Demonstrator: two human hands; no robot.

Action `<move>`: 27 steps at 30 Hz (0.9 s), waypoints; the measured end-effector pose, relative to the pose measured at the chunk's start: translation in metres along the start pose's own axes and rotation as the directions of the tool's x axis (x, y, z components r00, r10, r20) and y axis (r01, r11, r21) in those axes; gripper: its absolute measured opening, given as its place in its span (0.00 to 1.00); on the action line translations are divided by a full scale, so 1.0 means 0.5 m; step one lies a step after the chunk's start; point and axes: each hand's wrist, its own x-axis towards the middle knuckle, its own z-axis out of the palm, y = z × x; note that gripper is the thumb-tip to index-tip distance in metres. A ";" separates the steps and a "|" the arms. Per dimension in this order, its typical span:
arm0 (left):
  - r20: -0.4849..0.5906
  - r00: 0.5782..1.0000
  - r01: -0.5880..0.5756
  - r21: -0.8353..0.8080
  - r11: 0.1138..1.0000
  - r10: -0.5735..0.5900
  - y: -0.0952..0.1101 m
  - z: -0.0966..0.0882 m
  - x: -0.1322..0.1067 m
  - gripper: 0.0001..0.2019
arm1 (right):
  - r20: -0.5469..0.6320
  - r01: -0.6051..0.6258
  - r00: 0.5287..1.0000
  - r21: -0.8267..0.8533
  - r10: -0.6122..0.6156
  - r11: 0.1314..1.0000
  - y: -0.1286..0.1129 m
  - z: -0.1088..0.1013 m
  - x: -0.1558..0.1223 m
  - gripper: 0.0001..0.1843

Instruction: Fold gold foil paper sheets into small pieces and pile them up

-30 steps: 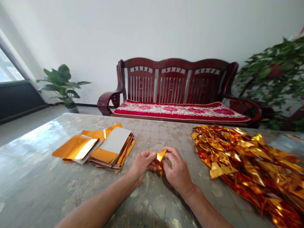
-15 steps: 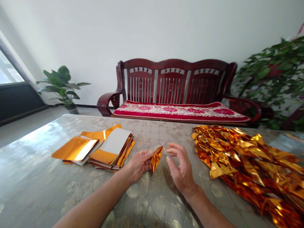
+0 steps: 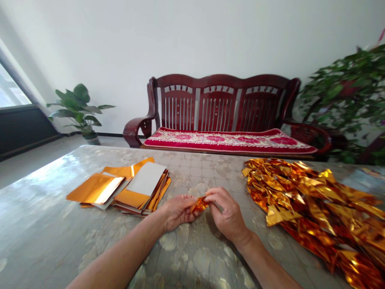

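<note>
A small folded piece of gold foil paper (image 3: 199, 205) is held between my two hands, just above the table. My left hand (image 3: 179, 210) grips its left end with closed fingers. Thumb and fingers of my right hand (image 3: 226, 212) pinch its right end. To the left lies a stack of gold foil paper sheets (image 3: 132, 199), some showing a pale grey back. Over on the right spreads a large heap of folded gold foil pieces (image 3: 300, 200).
A patterned covering lies over the table (image 3: 99, 249). Beyond its far edge stands a dark red wooden bench (image 3: 216, 108) with a red floral seat cover (image 3: 228, 140). Potted plants stand at the left (image 3: 81, 108) and right (image 3: 345, 88).
My right hand, apart from the foil half a second ago, has moved left and closed on its right end. The foil has turned from upright to lying more level.
</note>
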 end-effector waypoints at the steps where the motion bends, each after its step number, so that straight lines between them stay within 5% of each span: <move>1: -0.020 1.000 -0.006 0.026 1.000 0.006 -0.001 0.001 0.002 0.09 | -0.008 -0.015 1.000 -0.004 0.015 1.000 0.003 0.000 0.000 0.15; 4: -0.142 0.978 -0.133 0.122 0.984 0.150 -0.003 -0.001 0.009 0.11 | -0.026 -0.076 0.997 -0.060 0.075 0.995 0.012 -0.002 -0.002 0.15; 8: -0.222 0.838 -0.360 0.460 0.811 0.498 0.002 -0.014 0.015 0.11 | -0.014 -0.137 0.991 -0.138 0.136 0.981 0.023 -0.009 -0.004 0.18; 11: -0.050 0.727 -0.449 0.721 0.528 0.685 0.005 -0.026 0.013 0.14 | 0.011 -0.147 0.988 -0.160 0.151 0.976 0.028 -0.011 -0.005 0.22; 14: 0.154 0.660 -0.522 0.798 0.301 0.735 0.004 -0.032 0.010 0.18 | 0.050 -0.157 0.985 -0.166 0.167 0.974 0.033 -0.011 -0.007 0.25; 21: 0.281 0.664 -0.547 0.815 0.193 0.693 0.001 -0.043 0.012 0.11 | 0.181 -0.156 0.970 -0.037 0.160 0.987 0.037 -0.016 -0.006 0.30; 27: 0.311 0.661 -0.538 0.831 0.142 0.682 0.000 -0.051 0.011 0.08 | 0.193 -0.151 0.970 -0.015 0.151 0.988 0.043 -0.017 -0.003 0.16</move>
